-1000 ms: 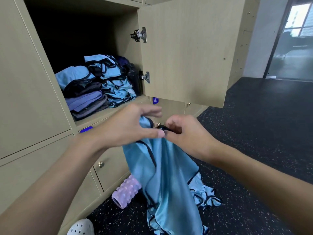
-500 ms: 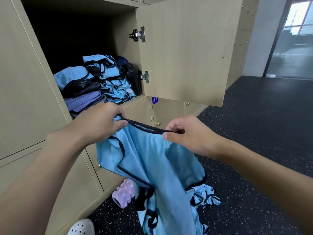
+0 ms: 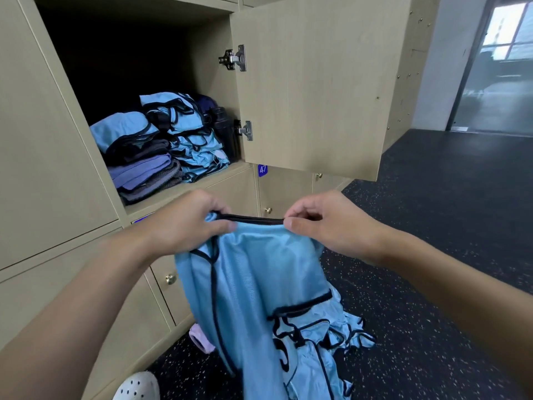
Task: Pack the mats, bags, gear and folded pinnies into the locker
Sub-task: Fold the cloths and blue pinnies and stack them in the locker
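— Any writing you can read?

— One small blue tag (image 3: 262, 169) on the locker front just below the open door (image 3: 317, 82), with white digits "47". A second blue tag sits further left, mostly hidden behind the left hand (image 3: 187, 223). I cannot read it.

— What is the room like?

— A black rubber floor (image 3: 432, 226) flecked with pale specks, a wall of beige wood-grain lockers on the left, and a glass door (image 3: 496, 82) far right with daylight behind it.

— And the hands?

— The left hand and the right hand (image 3: 326, 226) each pinch the black-bound top edge of a light blue pinny (image 3: 259, 278), thumb against curled fingers, with the edge stretched between them. The thin, shiny fabric hangs down in front of the lower lockers, with black piping along its seams.

— Where is everything else?

— In the open locker (image 3: 207, 178), folded pinnies (image 3: 184, 134) are stacked on the right of the shelf. To their left is a purple and grey stack (image 3: 144, 171) of folded cloth with a blue bundle on top. A dark bottle (image 3: 226, 131) stands upright in the far right corner, beside the lower metal hinge (image 3: 245, 130). On the floor, partly behind the held pinny, lies a loose heap of blue pinnies (image 3: 340, 333). A lilac foam roller (image 3: 200, 339) lies near the locker base. The lower doors have small round brass knobs (image 3: 170, 279). A white perforated clog (image 3: 138, 386) shows at the near left.
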A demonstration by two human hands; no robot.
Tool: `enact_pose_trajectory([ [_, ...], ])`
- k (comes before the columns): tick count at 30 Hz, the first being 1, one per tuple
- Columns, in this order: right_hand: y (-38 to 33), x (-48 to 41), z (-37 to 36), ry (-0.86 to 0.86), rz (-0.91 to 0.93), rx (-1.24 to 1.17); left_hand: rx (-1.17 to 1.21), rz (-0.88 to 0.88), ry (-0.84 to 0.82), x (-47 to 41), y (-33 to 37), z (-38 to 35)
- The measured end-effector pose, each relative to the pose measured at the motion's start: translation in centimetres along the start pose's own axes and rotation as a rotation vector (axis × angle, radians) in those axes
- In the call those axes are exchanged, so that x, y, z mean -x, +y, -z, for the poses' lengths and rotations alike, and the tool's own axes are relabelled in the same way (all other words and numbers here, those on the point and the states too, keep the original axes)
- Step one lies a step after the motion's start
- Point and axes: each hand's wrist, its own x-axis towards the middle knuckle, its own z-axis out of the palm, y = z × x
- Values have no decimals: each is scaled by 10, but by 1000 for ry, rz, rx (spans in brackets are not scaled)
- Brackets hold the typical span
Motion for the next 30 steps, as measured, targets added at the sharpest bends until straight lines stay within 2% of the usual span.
enact_pose_trajectory([
  [3, -2, 2, 5, 22, 8, -8, 65, 18, 7, 5, 2, -1],
  [8, -12, 4, -4, -67, 66, -24, 381, -116, -177, 8, 42, -28],
  [10, -12, 4, -4, -75, 71, -33, 403, -127, -150, 8, 50, -33],
  [15, -9, 7, 10, -90, 6, -85, 379, 9, -45, 10, 42, -17],
  [19, -9, 8, 19, 22, -23, -154, 371, 88, -71, 14, 27, -8],
  [21, -12, 7, 20, 101, -23, -199, 420, 52, -77, 16, 30, -12],
  [24, -17, 7, 15, 79, -2, -219, 617, -2, -72, 15, 43, -25],
  [27, -19, 7, 9, 28, 30, -162, 685, -71, 14, 11, 50, -34],
  [30, -17, 7, 10, 26, 29, -128, 706, -58, 127, 9, 48, -38],
])
